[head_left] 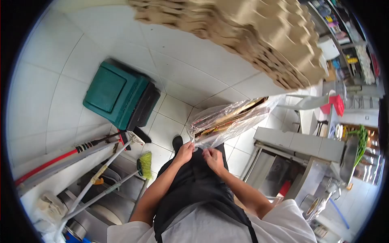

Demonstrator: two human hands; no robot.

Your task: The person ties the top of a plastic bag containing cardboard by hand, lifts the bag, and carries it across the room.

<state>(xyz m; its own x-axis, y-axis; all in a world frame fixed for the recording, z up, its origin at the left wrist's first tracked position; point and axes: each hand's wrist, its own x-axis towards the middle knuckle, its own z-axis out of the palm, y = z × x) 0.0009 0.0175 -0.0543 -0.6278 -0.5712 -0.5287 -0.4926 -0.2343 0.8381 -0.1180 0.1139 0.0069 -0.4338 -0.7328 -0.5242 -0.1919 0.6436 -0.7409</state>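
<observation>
I look straight down past my apron at a plastic-wrapped pack (229,119) of flat cardboard-like sheets, and I place everything else from that pack. My left hand (184,153) is at its near end, fingers curled and pinched on the gathered film there. My right hand (213,158) sits just beside it, below the same end, fingers bent and gripping a fold of the plastic; how tightly, I cannot tell. The far end of the pack tilts up and away toward a steel counter (300,143) to its right. Above the pack, blurred, leans a tall stack of brown cartons (259,36). Well off to the pack's left a green bin (117,95) stands on the white floor tiles (190,73), and nearer me on that side a mop and broom handles (107,164) lean together. As I judge it, the work here is loosening or opening the film at the near end. To do that well I would keep one hand pinching the wrap close to the sheets so the pack does not slip, and pull with the other in short tugs along the seam rather than across it, holding the pack level so nothing slides out toward the counter.
</observation>
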